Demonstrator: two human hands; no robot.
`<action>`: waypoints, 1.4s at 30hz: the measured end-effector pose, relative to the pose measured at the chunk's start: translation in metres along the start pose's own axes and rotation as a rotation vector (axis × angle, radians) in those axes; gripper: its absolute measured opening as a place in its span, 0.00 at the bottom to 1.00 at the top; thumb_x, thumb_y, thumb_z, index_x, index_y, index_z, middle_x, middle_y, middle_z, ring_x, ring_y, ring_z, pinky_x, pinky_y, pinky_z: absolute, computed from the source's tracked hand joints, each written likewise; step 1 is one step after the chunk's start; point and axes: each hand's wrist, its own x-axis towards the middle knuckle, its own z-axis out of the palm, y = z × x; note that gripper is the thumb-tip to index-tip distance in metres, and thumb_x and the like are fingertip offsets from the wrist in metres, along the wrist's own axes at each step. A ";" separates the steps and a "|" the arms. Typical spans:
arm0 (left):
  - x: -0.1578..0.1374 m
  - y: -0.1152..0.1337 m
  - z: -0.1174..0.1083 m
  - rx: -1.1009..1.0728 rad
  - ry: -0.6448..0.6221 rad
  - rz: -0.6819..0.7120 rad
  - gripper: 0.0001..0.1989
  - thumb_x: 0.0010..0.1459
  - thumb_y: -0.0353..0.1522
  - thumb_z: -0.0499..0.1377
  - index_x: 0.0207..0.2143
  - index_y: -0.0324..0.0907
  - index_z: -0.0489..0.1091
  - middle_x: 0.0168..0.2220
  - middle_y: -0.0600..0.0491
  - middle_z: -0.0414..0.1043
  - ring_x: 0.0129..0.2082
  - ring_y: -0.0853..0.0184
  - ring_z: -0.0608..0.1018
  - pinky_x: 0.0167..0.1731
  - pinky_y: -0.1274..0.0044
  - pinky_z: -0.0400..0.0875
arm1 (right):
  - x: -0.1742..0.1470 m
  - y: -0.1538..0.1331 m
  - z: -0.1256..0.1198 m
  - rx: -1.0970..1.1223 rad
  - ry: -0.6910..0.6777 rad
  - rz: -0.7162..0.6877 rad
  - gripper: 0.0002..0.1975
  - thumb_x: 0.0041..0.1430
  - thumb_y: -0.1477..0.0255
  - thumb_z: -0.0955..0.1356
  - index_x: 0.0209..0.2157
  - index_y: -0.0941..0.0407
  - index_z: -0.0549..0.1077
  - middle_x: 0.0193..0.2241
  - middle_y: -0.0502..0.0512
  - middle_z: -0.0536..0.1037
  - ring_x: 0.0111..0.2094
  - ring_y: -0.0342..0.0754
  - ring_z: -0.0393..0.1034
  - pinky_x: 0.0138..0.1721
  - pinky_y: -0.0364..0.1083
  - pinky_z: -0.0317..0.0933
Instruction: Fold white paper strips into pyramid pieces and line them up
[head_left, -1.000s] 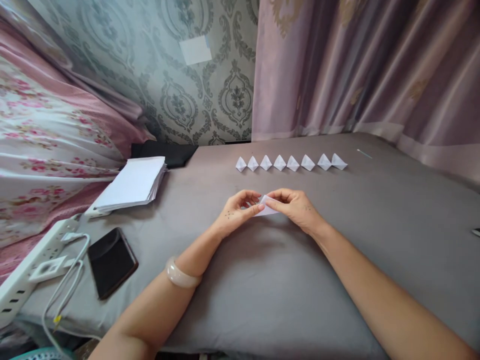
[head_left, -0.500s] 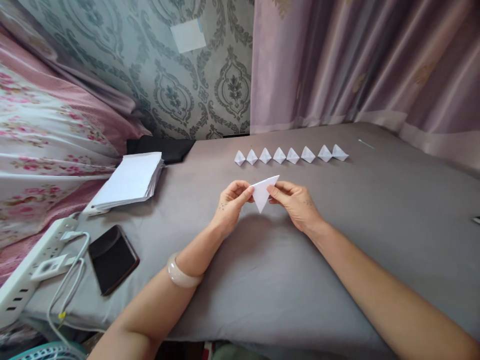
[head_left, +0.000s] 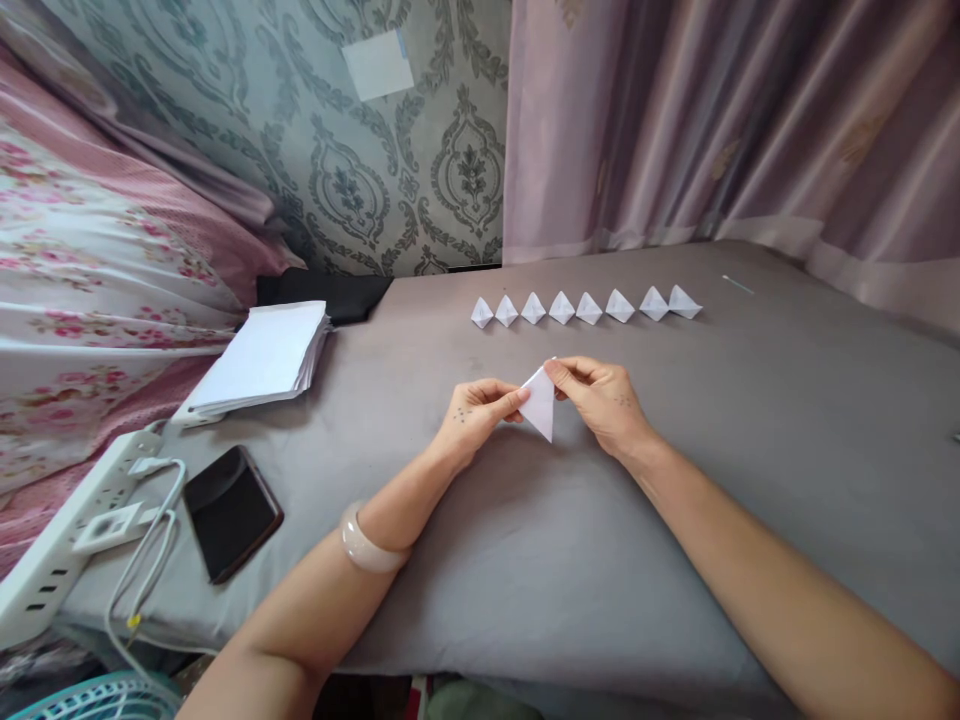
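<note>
Between my hands is a piece of white paper folded into a triangle (head_left: 541,408), one point hanging downward. My left hand (head_left: 480,412) pinches its left corner between thumb and fingers. At the upper right corner, my right hand (head_left: 600,398) grips it the same way. The fingers behind the paper are partly hidden. Beyond my hands, several small folded white paper shapes (head_left: 562,308) stand in a row on the grey cloth (head_left: 600,560).
A stack of white paper (head_left: 266,350) lies at the left, in front of a black folded item (head_left: 337,297). Nearer are a phone (head_left: 234,512) and a white power strip (head_left: 56,560) with cables. A cotton swab (head_left: 738,285) rests at the far right; part of a fan (head_left: 97,700) shows below.
The paper triangle has turned in my hands, its right corner now higher and its left corner lower. My left hand has shifted slightly right and down.
</note>
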 end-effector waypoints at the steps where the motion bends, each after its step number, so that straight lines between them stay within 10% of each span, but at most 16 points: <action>1: -0.001 0.001 0.000 0.004 -0.022 -0.019 0.13 0.46 0.39 0.67 0.26 0.36 0.76 0.21 0.53 0.72 0.23 0.73 0.71 0.31 0.77 0.67 | 0.001 0.001 0.000 -0.016 0.016 -0.011 0.16 0.50 0.57 0.71 0.28 0.57 0.77 0.26 0.53 0.78 0.30 0.46 0.70 0.34 0.46 0.64; 7: 0.001 0.000 -0.003 0.067 -0.127 -0.139 0.15 0.44 0.40 0.69 0.27 0.36 0.76 0.21 0.53 0.70 0.21 0.74 0.69 0.25 0.79 0.64 | 0.004 0.007 -0.005 -0.130 -0.012 -0.063 0.16 0.54 0.58 0.69 0.29 0.57 0.77 0.26 0.53 0.77 0.29 0.47 0.70 0.32 0.45 0.63; 14: 0.010 -0.012 -0.007 -0.095 0.108 -0.057 0.17 0.41 0.40 0.70 0.28 0.35 0.76 0.23 0.53 0.71 0.22 0.74 0.70 0.26 0.79 0.66 | 0.000 0.005 -0.001 -0.245 0.081 -0.202 0.13 0.58 0.63 0.67 0.39 0.55 0.77 0.37 0.56 0.79 0.36 0.48 0.73 0.36 0.45 0.65; 31: 0.013 -0.017 -0.008 -0.050 0.192 -0.049 0.13 0.48 0.36 0.66 0.32 0.35 0.78 0.26 0.51 0.74 0.25 0.72 0.72 0.31 0.77 0.68 | -0.021 0.010 0.015 -0.644 -0.011 -0.483 0.17 0.62 0.72 0.61 0.48 0.53 0.74 0.43 0.59 0.75 0.46 0.54 0.66 0.47 0.51 0.62; 42: 0.008 -0.015 -0.001 0.156 0.066 0.113 0.13 0.50 0.37 0.64 0.34 0.36 0.77 0.24 0.53 0.72 0.24 0.72 0.69 0.28 0.78 0.65 | -0.001 0.008 -0.001 -0.203 -0.093 0.072 0.15 0.53 0.59 0.68 0.34 0.56 0.77 0.19 0.49 0.74 0.18 0.43 0.63 0.24 0.45 0.59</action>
